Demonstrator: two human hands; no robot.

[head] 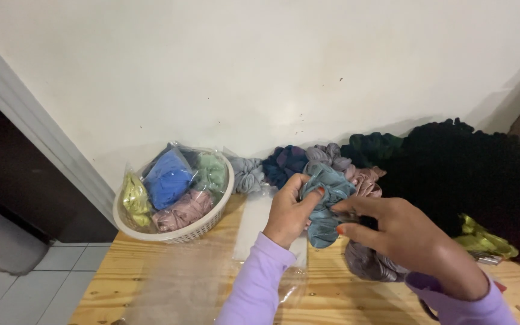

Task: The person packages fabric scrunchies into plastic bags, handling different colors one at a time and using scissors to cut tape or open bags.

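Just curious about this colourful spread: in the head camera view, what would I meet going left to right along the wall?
White basket → grey scrunchie → navy scrunchie → dark green scrunchie → black pile.

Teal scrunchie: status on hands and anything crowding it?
Left hand and right hand both grip the teal scrunchie above the wooden table. Clear plastic bag lies underneath. Scrunchie pile close behind.

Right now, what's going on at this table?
A person holds a teal scrunchie in both hands, left hand and right hand, above a wooden table. A clear plastic bag lies below. More scrunchies line the wall, and a white basket holds bagged ones.
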